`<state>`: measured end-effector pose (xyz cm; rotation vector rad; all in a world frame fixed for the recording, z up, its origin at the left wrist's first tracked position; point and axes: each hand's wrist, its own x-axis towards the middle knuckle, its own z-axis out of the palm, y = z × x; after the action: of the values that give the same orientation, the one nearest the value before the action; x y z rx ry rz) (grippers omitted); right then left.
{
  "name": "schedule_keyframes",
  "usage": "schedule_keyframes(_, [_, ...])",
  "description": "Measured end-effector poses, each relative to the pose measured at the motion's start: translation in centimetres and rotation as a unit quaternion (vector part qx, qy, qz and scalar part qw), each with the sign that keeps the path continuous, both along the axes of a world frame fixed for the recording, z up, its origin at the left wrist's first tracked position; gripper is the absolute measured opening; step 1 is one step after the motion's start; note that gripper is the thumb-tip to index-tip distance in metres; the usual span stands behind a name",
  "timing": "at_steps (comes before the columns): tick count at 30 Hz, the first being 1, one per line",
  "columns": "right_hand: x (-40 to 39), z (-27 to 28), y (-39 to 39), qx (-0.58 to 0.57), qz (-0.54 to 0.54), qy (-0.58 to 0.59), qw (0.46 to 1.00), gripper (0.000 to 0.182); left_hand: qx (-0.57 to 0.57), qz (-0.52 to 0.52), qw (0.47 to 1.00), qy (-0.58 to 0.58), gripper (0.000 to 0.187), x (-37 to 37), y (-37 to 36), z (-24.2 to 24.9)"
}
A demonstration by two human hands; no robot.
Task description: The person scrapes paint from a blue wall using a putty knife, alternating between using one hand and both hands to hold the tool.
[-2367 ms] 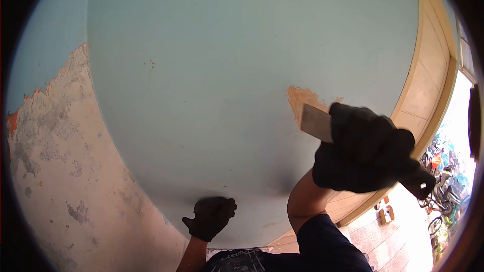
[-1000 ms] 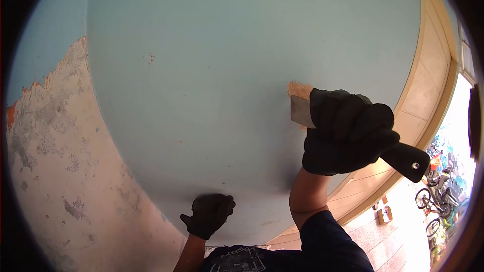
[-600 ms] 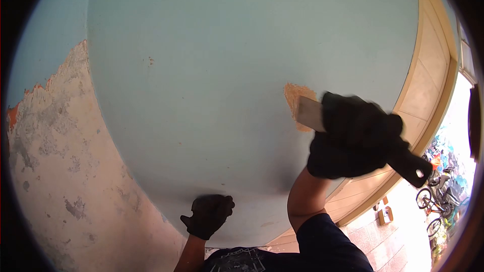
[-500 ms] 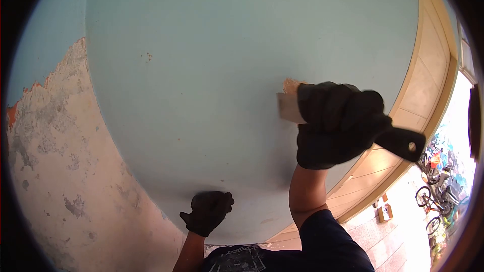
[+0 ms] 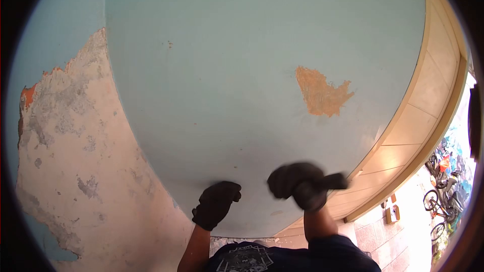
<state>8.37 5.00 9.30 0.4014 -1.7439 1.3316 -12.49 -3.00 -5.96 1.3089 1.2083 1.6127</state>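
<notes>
My right hand (image 5: 296, 184), in a black glove, is closed around the black handle of a scraper (image 5: 337, 181). Its blade cannot be made out in this blurred view. The hand is low in front of the pale green wall (image 5: 242, 70), below a bare orange-brown patch (image 5: 322, 93) with ragged paint edges. To its left, my left hand (image 5: 218, 204), gloved in black too, has its fingers curled in, and nothing shows in them. It is near the lower part of the wall; whether it touches cannot be seen.
At left, an adjoining wall (image 5: 80, 146) has blue paint above and rough stripped plaster below. A cream door frame (image 5: 411, 116) runs down the right side. Beyond it are a tiled floor (image 5: 380, 236), a small box (image 5: 392, 214) and bicycles (image 5: 436, 204).
My right hand has dropped down from the wall with the scraper, uncovering the orange-brown patch. The view has shifted slightly. My left hand stays low, fingers curled.
</notes>
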Motion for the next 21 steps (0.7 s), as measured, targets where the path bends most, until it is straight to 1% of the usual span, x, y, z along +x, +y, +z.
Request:
schedule_keyframes(1, [1.1, -2.9, -0.7, -0.095, -0.004, -0.147, 0.985, 0.028, 0.03, -0.018, 0.999, -0.027, 0.031, 0.1, -0.3, -0.9])
schedule_keyframes(2, [1.5, -5.5, -0.9, -0.117, -0.016, -0.259, 0.959, 0.023, 0.034, -0.011, 0.999, -0.025, 0.031, 0.5, -0.8, -1.1])
schedule_keyframes(3, [1.3, -8.2, -1.2, -0.133, -0.042, -0.395, 0.908, 0.02, 0.058, -0.013, 0.998, -0.003, 0.029, 1.2, -1.8, -0.9])
schedule_keyframes(4, [0.9, -10.3, -1.5, -0.128, -0.074, -0.536, 0.831, 0.02, 0.078, -0.014, 0.997, 0.02, 0.031, 1.8, -2.6, -0.4])
schedule_keyframes(5, [0.4, -12.2, -2.0, -0.084, -0.092, -0.614, 0.779, 0.023, 0.077, -0.006, 0.997, 0.022, 0.031, 2.5, -3.3, 0.4])
schedule_keyframes(6, [0.9, -15.3, -2.4, 0.016, -0.121, -0.534, 0.837, 0.027, 0.026, -0.071, 0.997, 0.022, 0.037, 3.3, -4.0, 1.1])
schedule_keyframes(7, [1.0, -16.9, -3.0, 0.166, -0.178, -0.51, 0.825, 0.027, -0.026, -0.135, 0.99, 0.022, 0.044, 3.9, -4.3, 1.6])
schedule_keyframes(8, [1.6, -21.1, -2.7, 0.303, -0.222, -0.379, 0.846, 0.024, -0.076, -0.115, 0.979, 0.153, 0.044, 4.6, -3.9, 1.5])
schedule_keyframes(9, [2.2, -22.2, -2.2, 0.365, -0.234, -0.306, 0.848, 0.023, -0.082, -0.108, 0.978, 0.156, 0.044, 5.4, -3.6, 1.8])
schedule_keyframes(10, [2.7, -23.4, -1.7, 0.423, -0.253, -0.227, 0.84, 0.022, -0.078, -0.142, 0.98, 0.113, 0.044, 6.1, -3.3, 2.1])
schedule_keyframes(11, [3.2, -21.5, -1.4, 0.287, -0.129, -0.314, 0.896, 0.022, -0.072, -0.174, 0.98, 0.069, 0.044, 6.8, -3.1, 2.3])
schedule_keyframes(12, [3.6, -21.4, -0.8, 0.22, -0.053, -0.349, 0.91, 0.021, -0.076, -0.162, 0.981, 0.072, 0.044, 7.4, -3.0, 2.3])
schedule_keyframes(13, [4.0, -21.3, -0.3, 0.147, 0.016, -0.383, 0.912, 0.021, -0.082, -0.189, 0.977, -0.055, 0.042, 8.0, -3.0, 2.3])
schedule_keyframes(14, [4.6, -23.7, 0.3, 0.252, -0.062, -0.3, 0.918, 0.026, -0.081, -0.212, 0.957, -0.181, 0.041, 8.7, -2.9, 2.1])
schedule_keyframes(15, [5.3, -24.8, 0.7, 0.305, -0.091, -0.247, 0.915, 0.028, -0.078, -0.196, 0.961, -0.176, 0.041, 9.6, -2.6, 1.2])
schedule_keyframes(16, [6.0, -26.1, 1.2, 0.353, -0.127, -0.192, 0.907, 0.031, -0.048, -0.23, 0.955, -0.179, 0.037, 10.5, -2.2, -0.2])
schedule_keyframes(17, [7.2, -27.2, 1.5, 0.106, -0.015, -0.291, 0.951, 0.033, -0.022, -0.263, 0.947, -0.184, 0.033, 11.3, -2.0, -0.9])
schedule_keyframes(18, [7.8, -26.2, 1.3, -0.018, 0.061, -0.336, 0.94, 0.034, -0.074, -0.249, 0.951, -0.17, 0.028, 11.9, -1.9, 0.5])
schedule_keyframes(19, [8.4, -25.1, 1.0, -0.15, 0.118, -0.37, 0.909, 0.034, -0.126, -0.236, 0.951, -0.156, 0.026, 12.4, -1.9, 2.0])
schedule_keyframes(20, [9.6, -19.3, 0.5, -0.008, 0.004, -0.328, 0.945, 0.034, 0.032, -0.265, 0.953, -0.144, 0.027, 12.7, -1.1, 2.0])
schedule_keyframes(21, [10.4, -15.3, 0.5, 0.132, -0.114, -0.27, 0.947, 0.033, 0.189, -0.289, 0.93, -0.125, 0.031, 12.6, -0.6, 2.6])
